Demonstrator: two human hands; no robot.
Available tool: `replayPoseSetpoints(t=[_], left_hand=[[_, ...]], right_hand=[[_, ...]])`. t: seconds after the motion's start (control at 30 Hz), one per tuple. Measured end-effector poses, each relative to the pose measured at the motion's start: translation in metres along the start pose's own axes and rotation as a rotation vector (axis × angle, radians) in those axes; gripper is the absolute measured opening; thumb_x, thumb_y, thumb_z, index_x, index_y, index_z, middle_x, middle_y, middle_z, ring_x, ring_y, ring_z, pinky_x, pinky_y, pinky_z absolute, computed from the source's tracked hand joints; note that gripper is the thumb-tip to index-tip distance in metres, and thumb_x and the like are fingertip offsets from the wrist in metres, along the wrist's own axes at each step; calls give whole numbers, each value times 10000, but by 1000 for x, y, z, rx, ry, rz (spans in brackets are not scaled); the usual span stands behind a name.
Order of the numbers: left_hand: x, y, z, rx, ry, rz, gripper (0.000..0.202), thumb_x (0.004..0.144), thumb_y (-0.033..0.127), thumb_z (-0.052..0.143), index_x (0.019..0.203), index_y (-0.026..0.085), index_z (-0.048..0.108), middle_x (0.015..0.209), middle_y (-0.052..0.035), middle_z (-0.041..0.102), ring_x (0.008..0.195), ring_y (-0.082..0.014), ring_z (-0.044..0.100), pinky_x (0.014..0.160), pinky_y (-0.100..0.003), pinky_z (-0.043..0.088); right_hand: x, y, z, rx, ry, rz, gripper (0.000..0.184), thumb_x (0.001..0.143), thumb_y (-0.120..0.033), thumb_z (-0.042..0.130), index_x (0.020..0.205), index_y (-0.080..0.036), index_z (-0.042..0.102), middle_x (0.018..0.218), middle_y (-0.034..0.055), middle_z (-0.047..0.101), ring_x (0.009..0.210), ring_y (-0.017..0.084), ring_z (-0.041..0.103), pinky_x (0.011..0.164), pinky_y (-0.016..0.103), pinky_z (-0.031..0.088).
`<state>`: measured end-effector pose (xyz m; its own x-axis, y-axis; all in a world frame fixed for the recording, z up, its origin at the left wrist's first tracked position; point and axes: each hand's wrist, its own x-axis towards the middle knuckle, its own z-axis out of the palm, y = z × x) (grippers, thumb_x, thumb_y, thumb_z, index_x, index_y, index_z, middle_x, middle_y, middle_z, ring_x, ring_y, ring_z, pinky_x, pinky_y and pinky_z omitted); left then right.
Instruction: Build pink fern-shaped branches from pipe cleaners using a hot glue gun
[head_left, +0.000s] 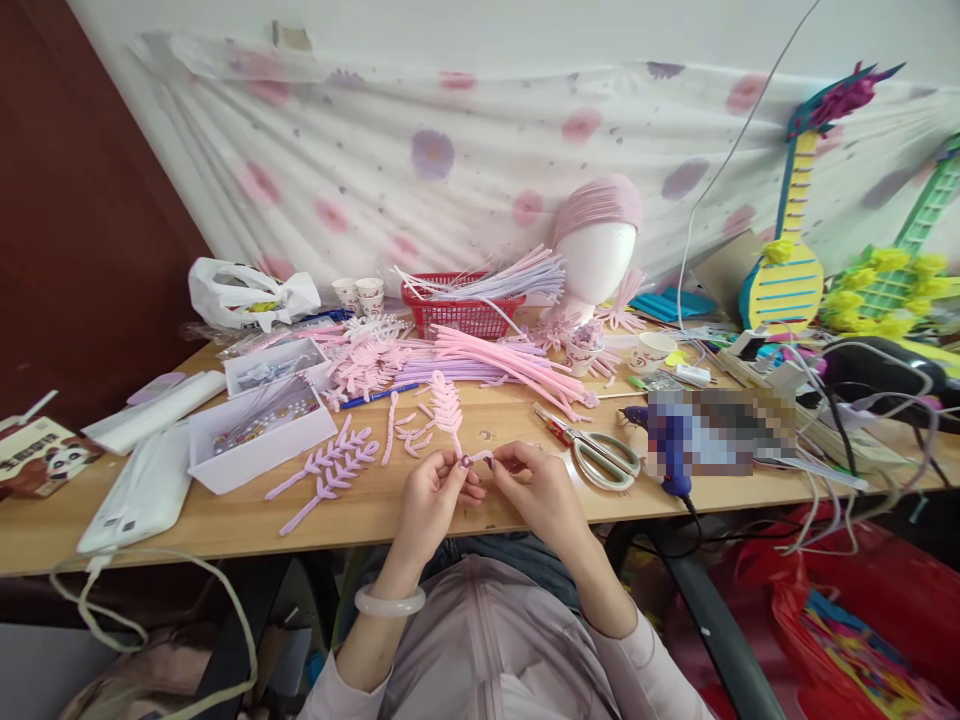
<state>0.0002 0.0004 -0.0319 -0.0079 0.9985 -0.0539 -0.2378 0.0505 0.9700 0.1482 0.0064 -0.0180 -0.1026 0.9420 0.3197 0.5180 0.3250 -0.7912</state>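
Observation:
My left hand (442, 488) pinches the lower stem of a pink pipe-cleaner leaf sprig (445, 405), which points up and away from me over the table. My right hand (525, 480) has thumb and finger closed on a short pink pipe-cleaner end that runs across from the sprig's base. Purple leaf sprigs (330, 480) of the same make lie on the wood left of my hands. Short bent pink pieces (412, 437) rest just behind my left hand. Scissors (604, 460) with pale handles lie to the right.
Pink pipe cleaners (510, 365) lie in a bundle before a red basket (465, 312). White boxes (259, 435) of beads stand left. A foam head (596, 255) is at the back. On the right are a blue glue gun (673, 455), tangled cables and a yellow paper instrument (784, 285).

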Motion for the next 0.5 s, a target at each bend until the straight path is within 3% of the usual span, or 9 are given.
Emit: replayPoseSetpoints(t=[0.27, 0.5], left_hand=[[4, 0, 1, -55, 24, -25, 317, 680, 412, 717, 735, 123, 598, 620, -8, 649, 488, -115, 626, 487, -211, 529], [3, 3, 3, -77, 53, -55, 350, 641, 436, 734, 705, 130, 576, 573, -3, 646, 459, -119, 621, 450, -204, 511]], right_hand=[[-1, 2, 3, 43, -33, 15, 92, 844, -254, 580, 842, -183, 639, 772, 49, 723, 679, 177, 671, 616, 270, 503], [-3, 8, 7, -54, 130, -93, 127, 883, -272, 560, 927, -200, 656, 831, 48, 743, 688, 187, 684, 642, 281, 514]])
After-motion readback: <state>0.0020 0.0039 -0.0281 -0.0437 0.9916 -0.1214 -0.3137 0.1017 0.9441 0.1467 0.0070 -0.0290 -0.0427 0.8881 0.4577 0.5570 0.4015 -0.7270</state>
